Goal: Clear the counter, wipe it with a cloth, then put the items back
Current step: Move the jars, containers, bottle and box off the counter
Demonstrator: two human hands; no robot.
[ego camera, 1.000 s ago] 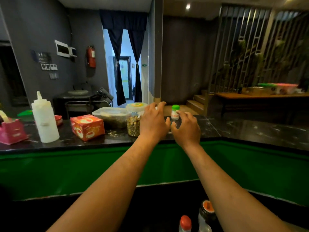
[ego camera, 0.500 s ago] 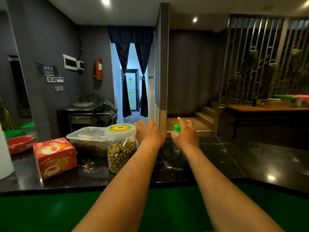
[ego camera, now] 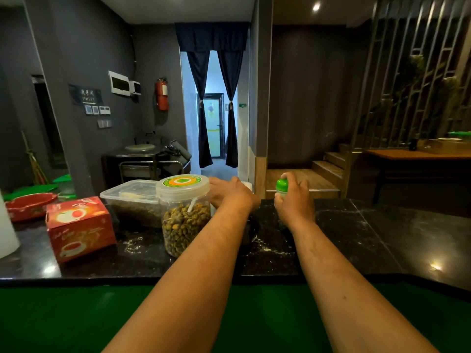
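My right hand [ego camera: 295, 200] gripped the green-capped bottle [ego camera: 282, 187] at the far edge of the black counter [ego camera: 356, 233]; my left hand's [ego camera: 229, 192] grip I couldn't tell. The wall sign [ego camera: 86, 95] read "TOILET".

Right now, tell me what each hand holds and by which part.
The right hand grips a small green-capped bottle round its body, below the cap. The left hand reaches behind the jar; whether it holds anything cannot be told.

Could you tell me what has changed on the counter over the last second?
The right hand has closed around the green-capped bottle; the left hand has reached past the jar, its grasp hidden. The jar, the red box and the plastic tub stayed put.
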